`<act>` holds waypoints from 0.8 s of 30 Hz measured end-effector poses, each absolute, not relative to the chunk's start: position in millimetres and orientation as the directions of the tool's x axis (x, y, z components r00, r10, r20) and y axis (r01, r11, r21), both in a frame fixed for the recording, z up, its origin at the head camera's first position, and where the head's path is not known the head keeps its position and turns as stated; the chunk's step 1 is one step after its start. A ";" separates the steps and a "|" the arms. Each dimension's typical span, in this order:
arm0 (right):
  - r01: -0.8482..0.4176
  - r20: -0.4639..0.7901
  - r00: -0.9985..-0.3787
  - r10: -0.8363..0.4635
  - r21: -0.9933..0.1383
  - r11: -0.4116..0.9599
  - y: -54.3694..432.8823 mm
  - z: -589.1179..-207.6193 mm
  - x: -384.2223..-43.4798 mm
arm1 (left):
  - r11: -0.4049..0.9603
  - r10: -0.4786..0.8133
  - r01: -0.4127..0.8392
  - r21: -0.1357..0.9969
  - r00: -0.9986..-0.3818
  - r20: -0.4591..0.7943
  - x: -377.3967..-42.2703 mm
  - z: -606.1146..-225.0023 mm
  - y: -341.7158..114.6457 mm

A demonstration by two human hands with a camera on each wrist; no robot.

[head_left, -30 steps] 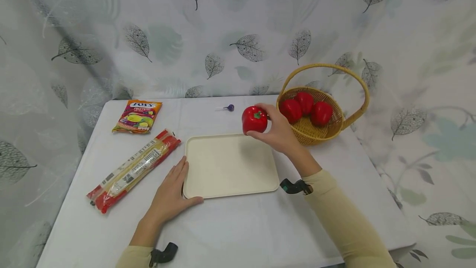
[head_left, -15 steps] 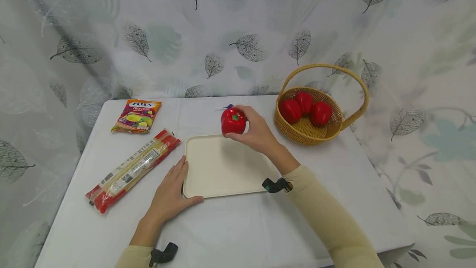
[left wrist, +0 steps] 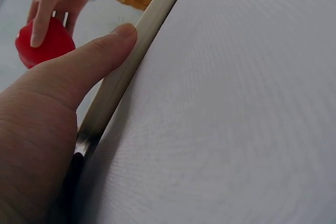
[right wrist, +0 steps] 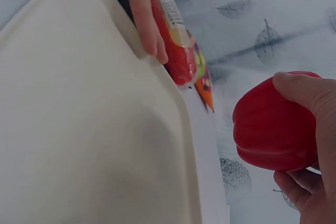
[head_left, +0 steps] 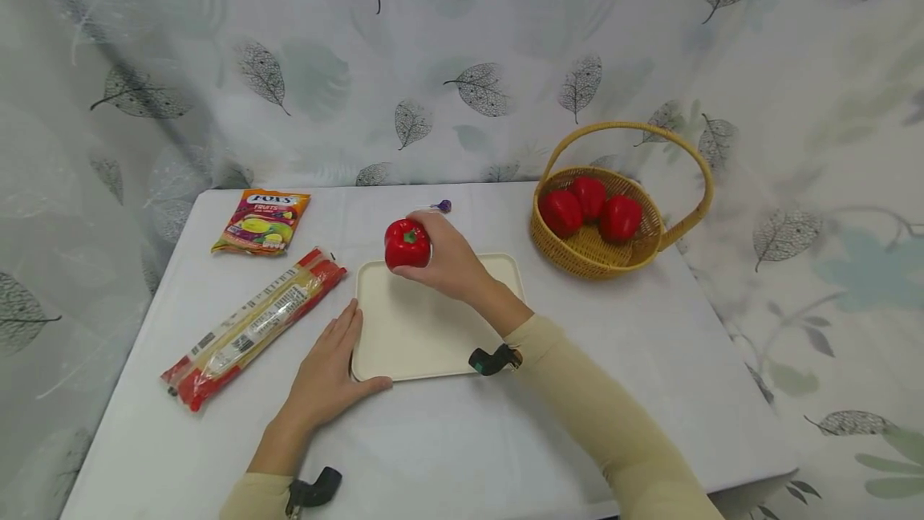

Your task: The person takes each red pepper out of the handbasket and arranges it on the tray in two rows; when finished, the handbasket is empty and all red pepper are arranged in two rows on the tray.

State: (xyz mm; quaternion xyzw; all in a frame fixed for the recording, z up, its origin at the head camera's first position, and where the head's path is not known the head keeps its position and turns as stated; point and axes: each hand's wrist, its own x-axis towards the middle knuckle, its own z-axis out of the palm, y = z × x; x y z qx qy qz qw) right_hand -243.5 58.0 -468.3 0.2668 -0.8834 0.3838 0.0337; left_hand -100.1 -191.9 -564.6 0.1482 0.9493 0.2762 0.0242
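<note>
My right hand [head_left: 451,259] grips a red bell pepper [head_left: 407,244] with a green stem, held above the far left part of a cream rectangular tray [head_left: 411,335]. In the right wrist view the thumb lies over one side of the pepper [right wrist: 275,124] and fingers curl beneath it. My left hand [head_left: 328,371] rests at the tray's left edge, its fingers straight along that side and the thumb at the near edge. The left wrist view has this thumb [left wrist: 100,59] touching the tray rim [left wrist: 149,30], with the held pepper [left wrist: 44,43] beyond.
A wicker basket [head_left: 592,263] with a tall handle holds 3 red peppers at the back right. A long red-and-clear noodle packet [head_left: 253,327] lies left of the tray, with a Fox's candy bag [head_left: 261,222] behind it. A purple lollipop [head_left: 443,205] lies behind the tray.
My right hand has carried the bell pepper leftward from near the basket, across to above the tray's far left part. The left hand has stayed at the tray's edge.
</note>
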 end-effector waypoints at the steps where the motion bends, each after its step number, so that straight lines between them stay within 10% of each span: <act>1: -0.498 0.259 -0.854 -0.452 -0.662 0.561 54.8 -470.2 -244.2 | 0.803 0.295 0.267 0.532 -0.955 0.034 -100.2 -564.5 -191.8; 24: -0.443 0.137 -0.875 -0.464 -0.614 0.653 13.4 -501.2 -245.3 | 0.800 0.284 0.258 0.542 -0.958 0.036 -100.2 -565.2 -190.7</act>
